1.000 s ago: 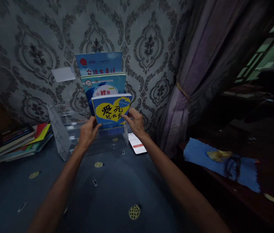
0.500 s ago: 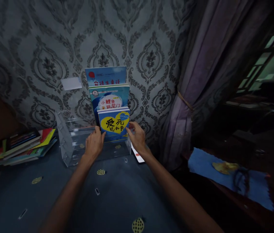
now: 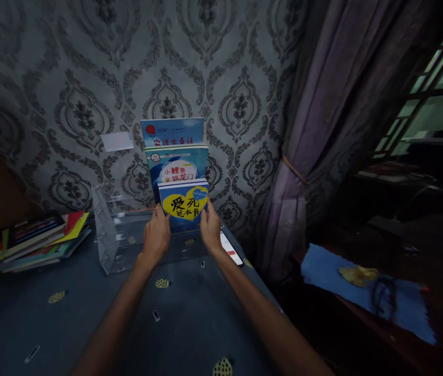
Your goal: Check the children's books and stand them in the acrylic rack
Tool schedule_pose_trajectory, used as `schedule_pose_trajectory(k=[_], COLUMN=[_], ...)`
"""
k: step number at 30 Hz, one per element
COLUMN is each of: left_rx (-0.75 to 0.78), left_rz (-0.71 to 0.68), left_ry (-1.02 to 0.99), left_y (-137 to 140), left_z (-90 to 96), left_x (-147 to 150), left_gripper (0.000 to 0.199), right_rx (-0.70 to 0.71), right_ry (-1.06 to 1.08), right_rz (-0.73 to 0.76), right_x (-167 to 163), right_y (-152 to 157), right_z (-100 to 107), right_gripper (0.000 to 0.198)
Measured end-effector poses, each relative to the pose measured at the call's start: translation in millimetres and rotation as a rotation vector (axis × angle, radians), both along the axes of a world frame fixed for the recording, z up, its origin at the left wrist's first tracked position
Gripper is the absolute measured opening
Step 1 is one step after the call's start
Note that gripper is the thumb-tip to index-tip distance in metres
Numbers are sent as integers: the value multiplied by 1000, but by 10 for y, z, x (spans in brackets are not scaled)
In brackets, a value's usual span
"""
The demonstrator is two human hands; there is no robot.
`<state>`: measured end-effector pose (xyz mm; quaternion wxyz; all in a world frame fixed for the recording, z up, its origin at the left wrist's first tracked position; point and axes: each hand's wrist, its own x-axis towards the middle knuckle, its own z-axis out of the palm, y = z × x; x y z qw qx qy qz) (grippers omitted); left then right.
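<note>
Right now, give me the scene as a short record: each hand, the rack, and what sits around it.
Left hand: grips left edge of yellow-heart book
Right hand: grips its right edge
Behind that book: teal book, then blue book, highest
Clear rack: on blue tablecloth
Left of rack: pile of books
Right of rack: phone, screen lit

Front blue-and-yellow book [image 3: 184, 204] (nearly upright)

left hand [image 3: 157, 235] and right hand [image 3: 211, 228]: bare. left forearm [image 3: 121, 304] and right forearm [image 3: 258, 316]: also bare along the visible length; slim, smooth in outline, broadening from narrow wrists [image 3: 147, 259]. fingers [image 3: 204, 222] partly hidden, nail detail too dim to read. nearer forearm edges soft, blurred.
</note>
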<state>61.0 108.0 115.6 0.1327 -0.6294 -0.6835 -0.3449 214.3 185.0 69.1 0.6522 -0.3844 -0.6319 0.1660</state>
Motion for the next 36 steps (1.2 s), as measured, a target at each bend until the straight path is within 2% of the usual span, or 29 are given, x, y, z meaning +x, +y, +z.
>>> schedule_pose_trajectory(k=[8, 15, 20, 23, 27, 30, 33, 36], left_rx=[-102, -98, -110, -75, 103, 182, 98, -49], left_rz=[34, 25, 31, -29, -165, -234, -298, -280], left_ry=[39, 61, 53, 44, 92, 151, 210, 222], left_y=[-34, -30, -53, -75, -228, -549, -1000, -1376], left_z=[87, 94, 82, 59, -76, -324, -671, -997], left_x=[11, -1, -29, -109, -270, -418, -643, -958], left_gripper=[27, 19, 23, 29, 39, 39, 36, 34], right_rx=[-6, 15, 22, 4, -26, -127, -213, -247], right_ry=[43, 78, 48, -5, -43, -225, -377, -457], right_rz=[-50, -31, -20, -2, -42, 108, 280, 349], right_x=[-88, -128, -68, 18, 127, 190, 274, 402], right_y=[27, 43, 48, -21, -436, -1030, -1675, -2157], right_z=[-21, -84, -53, -25, -187, -434, -644, -733], right_gripper=[51, 53, 58, 58, 54, 44, 31, 27])
